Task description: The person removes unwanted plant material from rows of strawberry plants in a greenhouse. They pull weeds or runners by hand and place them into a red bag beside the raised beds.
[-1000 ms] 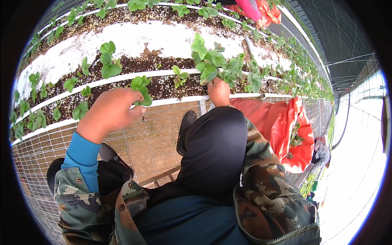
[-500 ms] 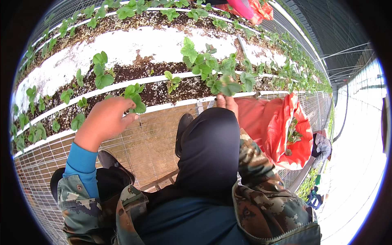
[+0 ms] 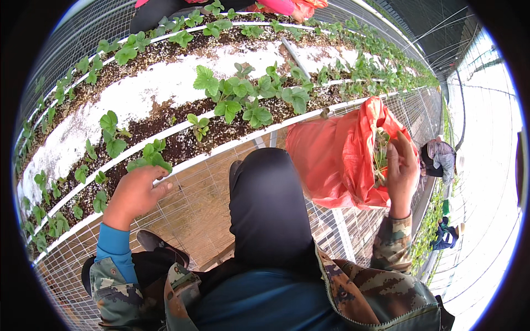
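My left hand (image 3: 136,196) is held at the white edge of the planting trough, just below a small leafy plant (image 3: 150,156) that looks like a strawberry seedling. Its thumb and forefinger are apart, with nothing visible between them. On the right, my right hand (image 3: 403,175) reaches over the mouth of a red plastic bag (image 3: 337,157). Its fingers stretch up along the opening, thumb apart. Inside the bag lie loose green seedlings (image 3: 380,151), partly covered by the bag's folds and my hand.
Rows of seedlings grow in dark, speckled soil (image 3: 182,118), with a white strip (image 3: 138,83) between them. Wire mesh (image 3: 187,193) hangs below the trough. Across the bed is a person in a pink sleeve (image 3: 276,5). Other people (image 3: 440,157) are at the far right.
My right hand has left the plants at the trough edge and moved right to the bag's mouth. My left hand stays near the same seedling. The view has shifted.
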{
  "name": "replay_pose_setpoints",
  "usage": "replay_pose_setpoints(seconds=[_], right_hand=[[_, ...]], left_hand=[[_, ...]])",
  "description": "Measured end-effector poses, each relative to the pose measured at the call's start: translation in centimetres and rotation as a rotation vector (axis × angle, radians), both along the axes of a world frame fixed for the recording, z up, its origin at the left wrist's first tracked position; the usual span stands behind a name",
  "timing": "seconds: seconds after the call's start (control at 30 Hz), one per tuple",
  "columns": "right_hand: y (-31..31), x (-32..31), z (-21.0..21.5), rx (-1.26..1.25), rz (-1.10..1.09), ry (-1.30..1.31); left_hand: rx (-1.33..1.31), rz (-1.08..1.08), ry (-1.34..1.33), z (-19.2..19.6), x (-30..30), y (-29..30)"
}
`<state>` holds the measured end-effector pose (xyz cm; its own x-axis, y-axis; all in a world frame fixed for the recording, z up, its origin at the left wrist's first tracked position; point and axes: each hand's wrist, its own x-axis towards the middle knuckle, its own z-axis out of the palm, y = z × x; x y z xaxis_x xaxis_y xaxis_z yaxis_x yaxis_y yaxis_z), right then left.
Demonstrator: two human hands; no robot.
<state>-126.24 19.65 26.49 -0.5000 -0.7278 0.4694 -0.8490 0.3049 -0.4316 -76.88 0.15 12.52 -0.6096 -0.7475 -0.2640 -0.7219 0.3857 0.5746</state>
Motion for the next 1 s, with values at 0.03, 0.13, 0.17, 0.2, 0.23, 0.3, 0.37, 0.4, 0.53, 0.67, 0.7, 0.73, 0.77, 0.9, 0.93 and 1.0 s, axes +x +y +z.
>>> replay_pose_setpoints(seconds=[0.03, 0.13, 0.17, 0.2, 0.23, 0.3, 0.37, 0.4, 0.53, 0.67, 0.7, 0.73, 0.77, 0.9, 0.93, 1.0], right_hand=[[-2.0, 3.1, -0.9, 0.004, 0.12, -0.107], [-10.2, 9.9, -4.7, 0.086, 0.544, -0.449], [-13.9, 10.7, -7.1, 0.101, 0.698, -0.376], [-17.2, 10.8, -9.5, 0.288, 0.784, -0.337], [-20.4, 11.0, -12.9, 0.398, 0.83, -0.222], [-26.1, 11.7, -19.3, 0.764, 0.717, 0.145], [-28.0, 12.8, -20.3, 0.817, 0.611, 0.181], [-28.8, 13.2, -20.5, 0.843, 0.557, 0.201], [-32.5, 11.5, -21.8, 0.832, 0.667, 0.232], [-36.7, 10.3, -24.4, 0.902, 0.898, 0.295], [-36.7, 8.1, -25.4, 0.785, 1.01, 0.377], [-36.8, 7.1, -25.7, 0.825, 0.985, 0.351], [-37.1, 7.0, -25.5, 0.856, 0.967, 0.323], [-38.1, 8.7, -22.3, 0.998, 0.948, 0.203], [-38.0, 7.7, -22.2, 0.968, 0.959, 0.216], [-37.9, 7.3, -22.6, 0.892, 1.015, 0.214]], left_hand=[[0.007, 0.004, -0.013, 0.1, 0.2, 0.3], [0.044, 0.016, -0.038, 0.6, 0.5, 0.8], [0.061, 0.017, -0.045, 0.7, 0.4, 1.1], [0.039, -0.007, -0.022, 0.7, 0.0, 1.2], [0.021, -0.022, -0.012, 0.5, -0.2, 1.5], [0.01, -0.026, -0.006, 0.4, -0.1, 2.0], [-0.002, -0.021, -0.027, 0.4, 0.5, 2.5], [-0.008, -0.02, -0.037, 0.6, 0.6, 2.6], [-0.013, -0.025, -0.058, 0.3, 1.6, 2.1], [-0.068, -0.054, -0.057, -1.3, 2.3, 1.3], [-0.051, -0.073, -0.063, -2.0, 1.4, 0.5], [-0.029, -0.082, -0.083, -2.6, 0.7, 0.1], [-0.021, -0.078, -0.084, -2.6, 0.6, 0.0], [-0.001, -0.048, -0.105, -1.8, 1.0, -0.5], [0.008, -0.06, -0.087, -2.3, 0.6, -0.8], [0.024, -0.067, -0.095, -2.2, 0.4, -1.2]])
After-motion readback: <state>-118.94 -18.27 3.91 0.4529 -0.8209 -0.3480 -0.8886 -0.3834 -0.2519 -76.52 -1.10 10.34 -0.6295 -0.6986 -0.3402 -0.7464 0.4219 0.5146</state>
